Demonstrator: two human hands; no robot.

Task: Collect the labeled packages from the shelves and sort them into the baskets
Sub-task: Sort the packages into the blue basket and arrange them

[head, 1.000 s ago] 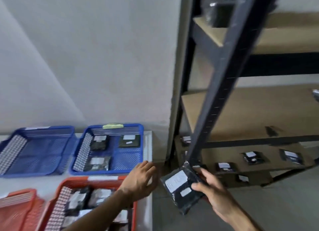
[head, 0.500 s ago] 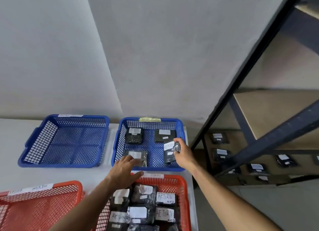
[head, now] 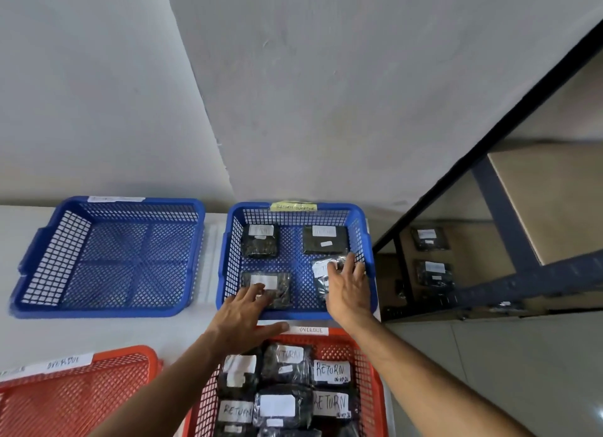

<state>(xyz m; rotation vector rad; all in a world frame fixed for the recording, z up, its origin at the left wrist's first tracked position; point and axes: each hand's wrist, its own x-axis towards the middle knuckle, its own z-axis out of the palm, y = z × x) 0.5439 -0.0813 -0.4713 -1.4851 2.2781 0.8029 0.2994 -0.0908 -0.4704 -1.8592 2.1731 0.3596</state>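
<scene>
My right hand (head: pixel 346 289) lies flat with straight fingers on a black labeled package (head: pixel 321 270) in the front right corner of the blue basket (head: pixel 228 260) tagged "RETURN OVERDUE". My left hand (head: pixel 246 316) rests open across that basket's front rim, fingertips touching another labeled package (head: pixel 277 281) at the front left. Two more packages (head: pixel 262 240) sit at the back of the same basket. More labeled packages (head: pixel 428 239) lie on the low shelves of the dark metal rack at right.
An empty blue basket (head: pixel 36 263) stands to the left. A red basket (head: pixel 367 348) tagged "OVERDUE" holds several "RETURN" packages close to me. Another red basket (head: pixel 81 394) sits at bottom left. The rack's slanted post (head: pixel 489 133) crosses the right side; a wall is behind.
My right hand carried the package from beside the rack into the blue basket and laid it down, fingers now spread flat on it. My left hand moved forward onto the basket's front rim.
</scene>
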